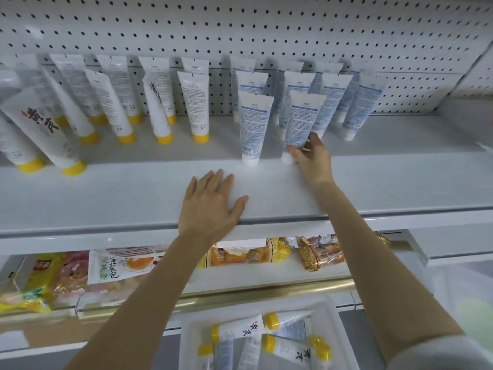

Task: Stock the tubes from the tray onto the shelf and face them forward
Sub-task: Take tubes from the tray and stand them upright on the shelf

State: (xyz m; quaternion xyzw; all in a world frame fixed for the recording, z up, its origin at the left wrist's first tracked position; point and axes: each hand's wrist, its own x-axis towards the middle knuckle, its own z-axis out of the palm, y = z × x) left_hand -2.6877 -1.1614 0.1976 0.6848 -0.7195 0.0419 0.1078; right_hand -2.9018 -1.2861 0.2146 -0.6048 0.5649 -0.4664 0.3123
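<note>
Two hands: left hand (210, 206) flat on the shelf (133, 188), right hand (313, 161) pinches one white-capped tube (302, 121)

On the shelf (133, 193) white tubes (256, 126) stand cap-down; yellow-capped tubes (240, 328) lie in the tray (188, 340).

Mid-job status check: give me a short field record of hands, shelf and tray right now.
left hand: flat on the shelf front, holding nothing
right hand: grips the front white-capped tube near its cap
shelf stock: yellow-capped tubes left, white-capped group right, standing on caps
tray: below, holds loose tubes
</note>
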